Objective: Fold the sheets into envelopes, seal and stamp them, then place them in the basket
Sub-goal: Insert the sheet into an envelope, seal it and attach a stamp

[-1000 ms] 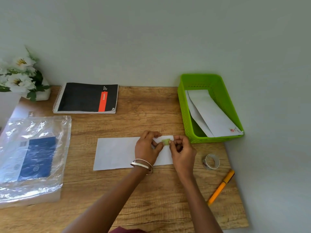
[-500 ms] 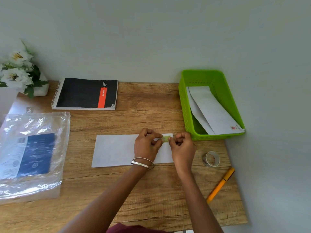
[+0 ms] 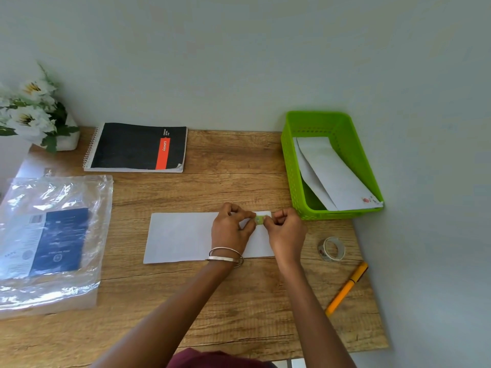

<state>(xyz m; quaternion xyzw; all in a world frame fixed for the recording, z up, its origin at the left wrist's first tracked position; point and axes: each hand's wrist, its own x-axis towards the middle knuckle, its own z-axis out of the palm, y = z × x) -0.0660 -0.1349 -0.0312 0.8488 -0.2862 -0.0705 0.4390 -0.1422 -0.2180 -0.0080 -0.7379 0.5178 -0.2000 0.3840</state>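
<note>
1. Two hands meet over the far right corner of the folded envelope (image 3: 183, 236). The left hand (image 3: 230, 229) and the right hand (image 3: 287, 232) each have curled fingers, and together they pinch a small green stamp (image 3: 259, 219) between their fingertips, at or just above the paper; contact with the paper cannot be told.
2. One folded envelope, white, lies flat on the wooden desk (image 3: 225, 309), long side across, its right part covered by both hands.
3. One green basket (image 3: 292, 166), just beyond and right of the envelope, near the desk's right edge. It holds finished envelopes (image 3: 334, 173), white, leaning against the near rim; the top one shows a small reddish stamp at its near corner.
4. One roll of clear tape (image 3: 332, 248), right of the envelope, standing on the desk, apart from the paper.
5. One orange pen (image 3: 345, 289), nearer than the tape and right of the envelope, lying slanted.
6. One spiral notebook (image 3: 132, 147), black with a red band, beyond the envelope to the left.
7. One clear plastic pack (image 3: 53, 235) with a blue insert, left of the envelope, well apart.
8. One pot of white flowers (image 3: 29, 112), far left, beyond the plastic pack.
9. Two metal bangles (image 3: 225, 257) on the left wrist, over the envelope's near edge.
</note>
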